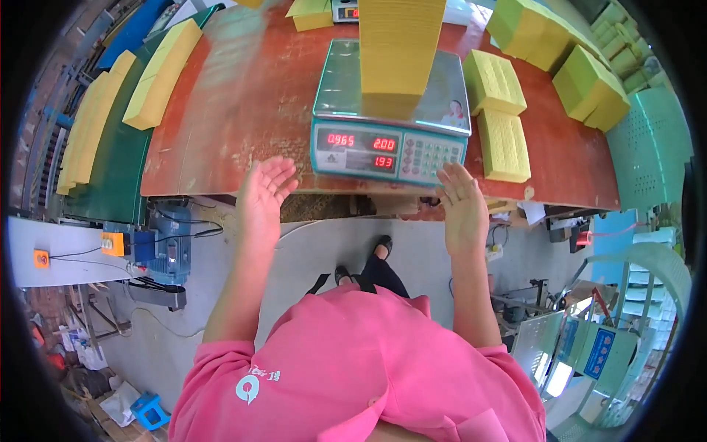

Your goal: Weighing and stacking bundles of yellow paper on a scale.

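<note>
A digital weighing scale (346,118) with a steel platform and lit red figures stands at the front of the reddish-brown table. On its platform rests a tall block of yellow paper (398,51). My left hand (266,186) is held up off the table's front edge, left of the scale, fingers apart and nothing in it. My right hand (462,206) hangs in front of the scale's right corner, likewise open and holding nothing. Two smaller yellow paper blocks (505,146) lie right of the scale, the nearer one close to my right hand.
Long rows of yellow blocks (163,74) lie at the left on a green conveyor belt (121,158) and table edge. More yellow stacks (589,85) stand at the far right. Below left is a blue motor (174,247); a green metal frame (626,324) stands at right.
</note>
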A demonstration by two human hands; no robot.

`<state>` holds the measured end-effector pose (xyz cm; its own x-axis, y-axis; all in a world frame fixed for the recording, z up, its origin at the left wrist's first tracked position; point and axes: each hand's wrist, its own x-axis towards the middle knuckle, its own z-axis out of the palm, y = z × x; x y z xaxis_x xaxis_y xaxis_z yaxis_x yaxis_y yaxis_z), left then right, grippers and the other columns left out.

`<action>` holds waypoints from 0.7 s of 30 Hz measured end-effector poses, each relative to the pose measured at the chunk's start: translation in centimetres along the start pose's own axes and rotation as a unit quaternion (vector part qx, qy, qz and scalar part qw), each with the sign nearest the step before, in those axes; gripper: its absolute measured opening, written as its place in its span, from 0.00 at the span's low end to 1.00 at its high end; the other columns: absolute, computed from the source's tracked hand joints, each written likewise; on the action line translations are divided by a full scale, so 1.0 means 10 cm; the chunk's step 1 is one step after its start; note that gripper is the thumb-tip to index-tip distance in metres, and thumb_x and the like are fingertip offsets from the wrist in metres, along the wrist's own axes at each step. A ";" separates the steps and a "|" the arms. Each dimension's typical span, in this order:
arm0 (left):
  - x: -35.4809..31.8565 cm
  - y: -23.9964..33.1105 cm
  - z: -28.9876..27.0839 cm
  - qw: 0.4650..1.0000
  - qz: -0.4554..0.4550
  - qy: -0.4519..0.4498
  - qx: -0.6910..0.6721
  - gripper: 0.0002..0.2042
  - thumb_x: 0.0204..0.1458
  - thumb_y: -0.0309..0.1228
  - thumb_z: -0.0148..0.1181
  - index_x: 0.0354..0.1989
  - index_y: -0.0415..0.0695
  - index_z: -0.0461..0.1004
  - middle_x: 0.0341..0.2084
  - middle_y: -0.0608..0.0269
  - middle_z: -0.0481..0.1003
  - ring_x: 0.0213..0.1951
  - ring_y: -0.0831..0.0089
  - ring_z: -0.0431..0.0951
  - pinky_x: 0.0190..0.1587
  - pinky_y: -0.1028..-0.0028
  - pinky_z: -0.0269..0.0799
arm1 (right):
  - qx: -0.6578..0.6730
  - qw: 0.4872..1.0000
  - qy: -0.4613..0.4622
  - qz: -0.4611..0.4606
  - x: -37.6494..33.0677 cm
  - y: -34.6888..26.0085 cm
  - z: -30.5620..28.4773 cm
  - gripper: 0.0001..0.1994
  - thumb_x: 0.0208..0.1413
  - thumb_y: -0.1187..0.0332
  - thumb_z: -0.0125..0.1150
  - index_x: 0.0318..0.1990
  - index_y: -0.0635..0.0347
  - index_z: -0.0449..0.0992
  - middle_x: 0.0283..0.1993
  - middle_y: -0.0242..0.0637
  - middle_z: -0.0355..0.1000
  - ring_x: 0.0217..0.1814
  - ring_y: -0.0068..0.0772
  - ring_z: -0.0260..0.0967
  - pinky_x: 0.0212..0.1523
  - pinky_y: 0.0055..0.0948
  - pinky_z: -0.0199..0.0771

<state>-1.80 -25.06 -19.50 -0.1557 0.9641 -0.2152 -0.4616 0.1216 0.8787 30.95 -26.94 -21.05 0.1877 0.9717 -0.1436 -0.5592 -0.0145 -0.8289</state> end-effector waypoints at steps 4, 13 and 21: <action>-0.23 0.00 -0.18 1.000 -0.011 -0.020 0.000 0.20 0.65 0.44 0.44 0.48 0.37 0.71 0.47 0.51 0.75 0.50 0.64 0.74 0.54 0.63 0.70 | 0.029 0.999 0.036 0.005 -0.37 0.07 0.03 0.23 0.69 0.61 0.42 0.64 0.69 0.62 0.65 0.48 0.64 0.68 0.42 0.61 0.66 0.39 0.59; -0.42 0.02 -0.16 0.996 -0.023 -0.083 0.008 0.22 0.66 0.45 0.42 0.48 0.36 0.71 0.46 0.49 0.76 0.50 0.63 0.75 0.52 0.63 0.71 | 0.035 0.999 0.027 -0.023 -0.80 0.12 0.02 0.22 0.69 0.62 0.42 0.63 0.69 0.64 0.62 0.47 0.67 0.65 0.40 0.64 0.63 0.38 0.63; -0.38 -0.10 -0.12 0.995 -0.050 -0.086 0.017 0.21 0.66 0.44 0.41 0.48 0.36 0.71 0.46 0.49 0.76 0.50 0.62 0.75 0.52 0.63 0.71 | 0.047 0.998 0.042 -0.006 -0.78 0.17 -0.03 0.20 0.68 0.63 0.45 0.60 0.68 0.67 0.60 0.46 0.69 0.62 0.39 0.67 0.61 0.38 0.66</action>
<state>-1.75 -29.11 -20.10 0.0422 0.9727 -0.2280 -0.4370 0.2232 0.8714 28.78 -34.56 -21.46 0.2587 0.9487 -0.1818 -0.6292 0.0227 -0.7769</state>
